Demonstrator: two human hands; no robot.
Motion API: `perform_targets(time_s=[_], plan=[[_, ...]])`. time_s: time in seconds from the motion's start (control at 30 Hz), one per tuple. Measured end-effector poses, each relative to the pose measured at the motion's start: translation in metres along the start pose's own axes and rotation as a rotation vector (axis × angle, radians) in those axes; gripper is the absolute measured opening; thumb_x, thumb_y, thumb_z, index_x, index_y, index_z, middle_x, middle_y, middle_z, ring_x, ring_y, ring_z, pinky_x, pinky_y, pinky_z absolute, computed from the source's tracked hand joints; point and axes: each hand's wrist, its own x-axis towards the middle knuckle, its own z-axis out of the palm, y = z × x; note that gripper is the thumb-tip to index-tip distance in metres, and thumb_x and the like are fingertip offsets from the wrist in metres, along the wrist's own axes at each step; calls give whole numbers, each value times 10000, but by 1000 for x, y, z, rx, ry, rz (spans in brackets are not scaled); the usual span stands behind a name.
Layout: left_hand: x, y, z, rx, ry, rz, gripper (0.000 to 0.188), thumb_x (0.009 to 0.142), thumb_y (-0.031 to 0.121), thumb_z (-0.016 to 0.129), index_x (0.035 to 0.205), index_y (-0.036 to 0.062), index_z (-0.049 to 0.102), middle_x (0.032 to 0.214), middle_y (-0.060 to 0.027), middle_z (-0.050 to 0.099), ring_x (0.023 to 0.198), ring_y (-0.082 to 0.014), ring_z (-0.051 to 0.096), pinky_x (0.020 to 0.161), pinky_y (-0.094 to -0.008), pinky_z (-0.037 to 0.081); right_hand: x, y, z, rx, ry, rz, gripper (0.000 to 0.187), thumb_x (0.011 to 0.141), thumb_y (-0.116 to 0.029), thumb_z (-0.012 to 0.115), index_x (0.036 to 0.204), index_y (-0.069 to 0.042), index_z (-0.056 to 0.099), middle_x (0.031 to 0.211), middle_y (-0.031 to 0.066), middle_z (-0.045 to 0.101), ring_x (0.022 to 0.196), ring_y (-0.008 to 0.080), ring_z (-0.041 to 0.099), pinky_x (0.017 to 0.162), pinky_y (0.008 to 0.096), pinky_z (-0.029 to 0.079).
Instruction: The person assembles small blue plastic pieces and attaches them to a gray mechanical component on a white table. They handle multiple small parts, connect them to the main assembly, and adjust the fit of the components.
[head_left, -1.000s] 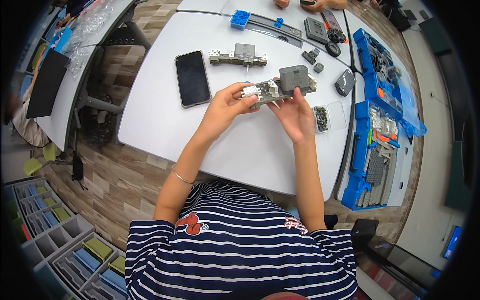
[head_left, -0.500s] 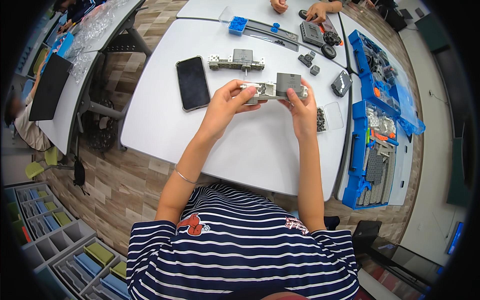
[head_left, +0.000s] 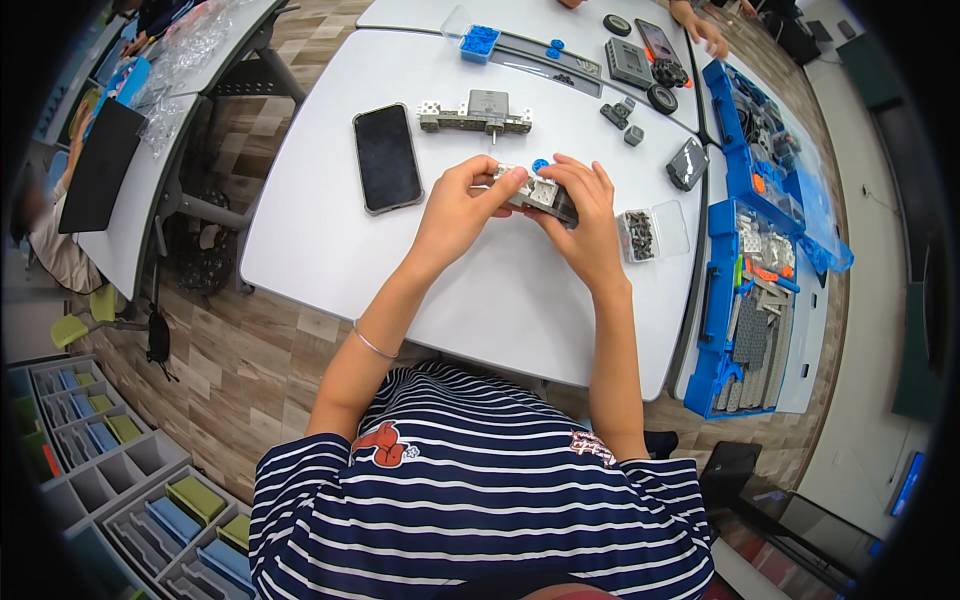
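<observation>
Above the white table (head_left: 470, 300), both my hands hold a building-kit assembly (head_left: 540, 190) of white and grey beams with a dark grey motor block. My left hand (head_left: 462, 210) is closed on its left end, thumb on top. Around the right end, my right hand (head_left: 585, 225) grips it and hides much of the motor block. A small blue round piece (head_left: 540, 165) shows just beyond the assembly; whether it is attached I cannot tell. Farther off lies a similar motor-and-beam assembly (head_left: 478, 113) with a thin axle pointing toward me.
A black phone (head_left: 388, 160) lies on the left. On the right are an open box of dark pins (head_left: 640, 235), a dark block (head_left: 686, 165) and blue kit cases (head_left: 715, 310). At the back stand a blue pin box (head_left: 478, 43), a grey controller (head_left: 628, 62) and another person's hand (head_left: 705, 35).
The assembly has turned and tipped between my hands, so its motor block no longer stands upright. My right hand has shifted its hold. The other person's hands have left the controller.
</observation>
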Motion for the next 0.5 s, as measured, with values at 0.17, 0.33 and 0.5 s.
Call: perform_targets(time_s=[0.17,0.33,0.5], plan=[[-1,-3,-1,12,-27,6,348,1075,323,665,1133,-18,700,1040,-109,758,967,-140,734,851,-298,630,-2,2,2,37,37,-14,464,798,-72,855,1222,-66,667,1242,111,697,1305,312,610,1234,563,327],[-9,16,7,69,52,114,335,1021,275,739,1193,-9,692,1077,-106,760,993,-180,736,897,-334,619,-2,3,3,-39,123,-58,476,770,-27,851,1209,-67,670,1224,100,698,1279,317,619,1211,544,358],[-76,74,-10,264,-54,521,292,871,115,859,1114,9,737,1020,-131,762,941,-250,744,865,-336,600,1,7,7,-119,193,-49,504,718,-11,860,1183,-82,679,1193,74,702,1220,298,630,1072,474,436]])
